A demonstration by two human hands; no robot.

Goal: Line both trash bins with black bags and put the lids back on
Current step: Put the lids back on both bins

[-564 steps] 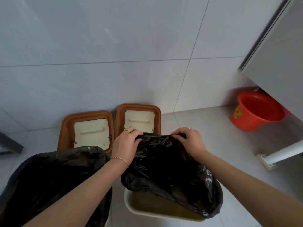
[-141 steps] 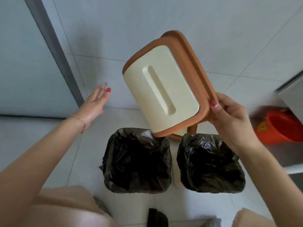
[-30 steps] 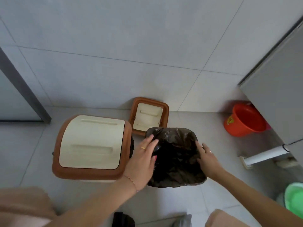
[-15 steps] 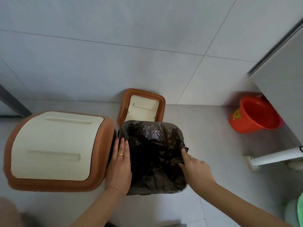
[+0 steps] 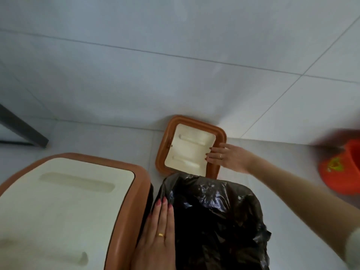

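The left bin wears its brown-rimmed cream lid (image 5: 64,207). Beside it on the right, the right bin stands uncovered and is lined with a black bag (image 5: 214,221). My left hand (image 5: 158,234) lies flat, palm down, on the bag along that bin's left rim and holds nothing. The second lid (image 5: 190,151) leans underside-out against the wall behind the right bin. My right hand (image 5: 228,157) reaches over to it, with the fingers hooked over the lid's right rim and the thumb hidden.
An orange bucket (image 5: 342,168) stands on the floor at the far right, blurred. A dark door-frame edge (image 5: 21,129) runs down at the far left. Grey wall tiles rise behind the bins, over a pale tiled floor.
My right hand left the bag's right edge and reached back to the leaning lid. My left hand stayed flat on the bag's left rim. The view moved closer to the bins.
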